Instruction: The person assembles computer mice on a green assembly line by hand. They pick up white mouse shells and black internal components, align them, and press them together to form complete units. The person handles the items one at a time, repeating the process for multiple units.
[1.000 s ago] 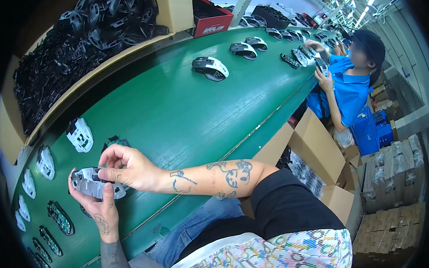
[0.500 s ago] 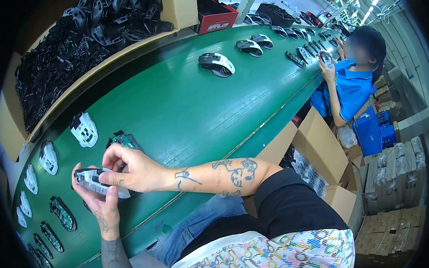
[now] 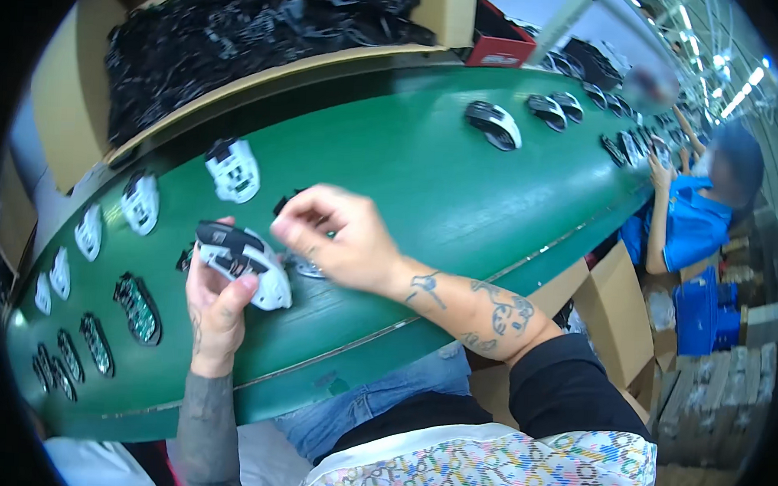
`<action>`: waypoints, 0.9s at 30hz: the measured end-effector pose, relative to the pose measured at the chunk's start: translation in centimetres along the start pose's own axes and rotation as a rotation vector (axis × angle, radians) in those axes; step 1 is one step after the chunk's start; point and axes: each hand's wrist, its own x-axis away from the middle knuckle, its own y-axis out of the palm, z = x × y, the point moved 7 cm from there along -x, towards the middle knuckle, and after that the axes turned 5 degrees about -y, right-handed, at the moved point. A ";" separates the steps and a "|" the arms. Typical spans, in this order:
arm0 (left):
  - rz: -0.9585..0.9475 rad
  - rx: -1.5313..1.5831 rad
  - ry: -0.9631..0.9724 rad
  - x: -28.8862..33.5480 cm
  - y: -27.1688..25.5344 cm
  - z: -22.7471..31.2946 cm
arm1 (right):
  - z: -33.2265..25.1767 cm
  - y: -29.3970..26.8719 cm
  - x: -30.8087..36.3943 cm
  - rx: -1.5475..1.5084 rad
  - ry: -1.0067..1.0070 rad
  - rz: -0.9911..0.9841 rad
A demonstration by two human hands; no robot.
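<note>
My left hand (image 3: 215, 309) is closed around a white and black computer mouse shell (image 3: 272, 283), thumb on its near side. To its right, apart from the shell, my right hand (image 3: 346, 237) is raised with curled fingers, thumb close to the forefinger. It is smeared by motion, and anything small in its fingertips cannot be made out. Partly hidden behind and under the right hand lie a dark part and a pale part (image 3: 308, 267) on the green belt (image 3: 392, 174). Just beyond the left hand sits a white mouse shell (image 3: 232, 171) with a black end.
More white shells (image 3: 140, 203) line up at left, with several circuit-board assemblies (image 3: 137, 308) nearer me. Assembled mice (image 3: 493, 126) stand along the far belt. A cardboard box (image 3: 267, 42) of black parts borders the far side. A person in blue (image 3: 698, 217) works at right.
My right hand has come off the mouse shell and moved right. The shell, still in my left hand, is turned with more of its top showing. The whole view has shifted.
</note>
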 end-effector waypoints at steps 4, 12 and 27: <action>0.024 -0.053 0.022 -0.1 -1.2 -0.1 | -1.9 -4.4 -3.7 0.458 -0.273 0.257; -0.070 0.311 -0.102 -0.6 -1.1 -1.3 | -3.1 -17.9 -18.2 1.785 -0.080 0.261; -0.088 0.283 -0.051 0.1 -2.5 0.4 | -9.0 -13.1 -19.7 1.894 0.268 -0.036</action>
